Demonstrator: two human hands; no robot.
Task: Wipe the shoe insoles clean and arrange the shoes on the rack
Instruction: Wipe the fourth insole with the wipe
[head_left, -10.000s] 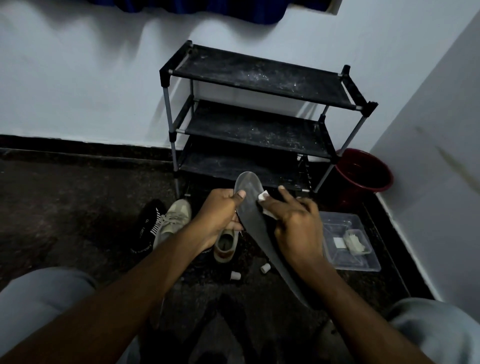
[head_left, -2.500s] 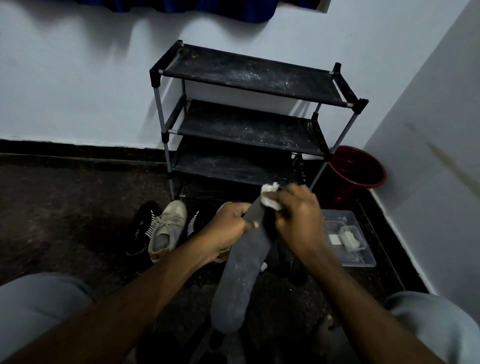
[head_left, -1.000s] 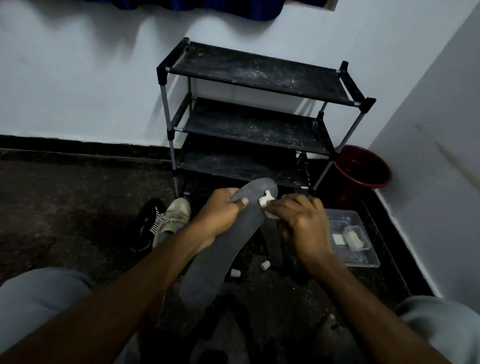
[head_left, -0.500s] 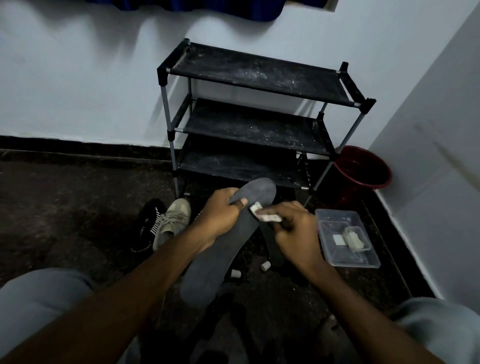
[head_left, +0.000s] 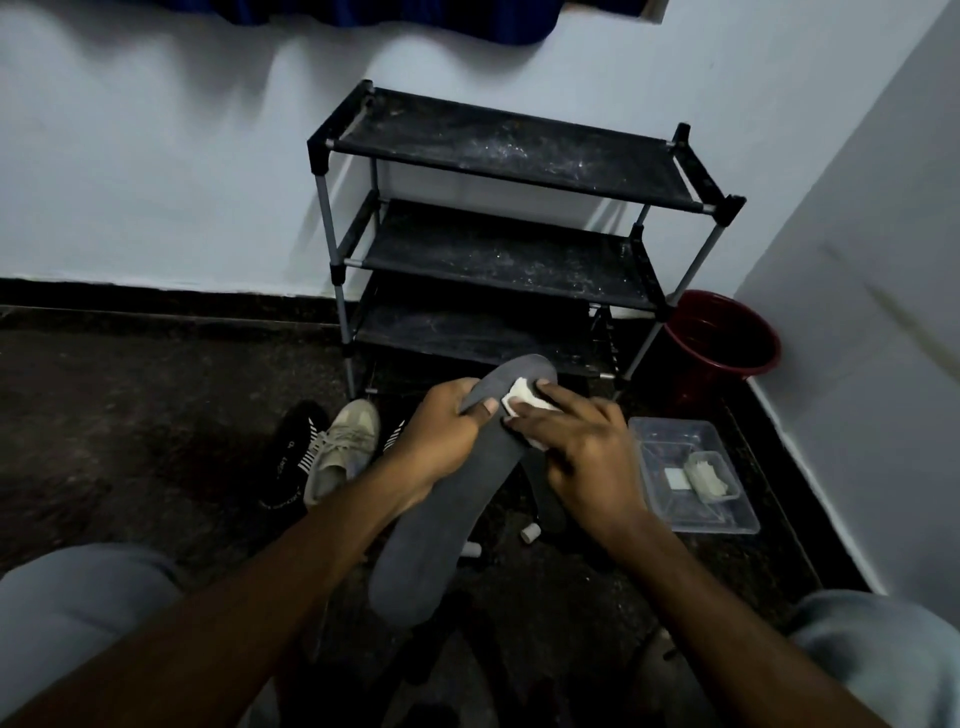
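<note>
Two things lie in the clear box: a white square and a little tub. Left hand grips the grey insole; right hand presses a white wipe on it, fingers flat.

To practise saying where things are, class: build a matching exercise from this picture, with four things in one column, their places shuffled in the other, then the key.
1 grey insole
2 white wipe
3 red bucket
4 beige shoe

A on the floor, beside the black shoe
B gripped by the left hand
C on the floor, right of the shoe rack
D pressed under the right hand

Pairs: 1-B, 2-D, 3-C, 4-A
</note>
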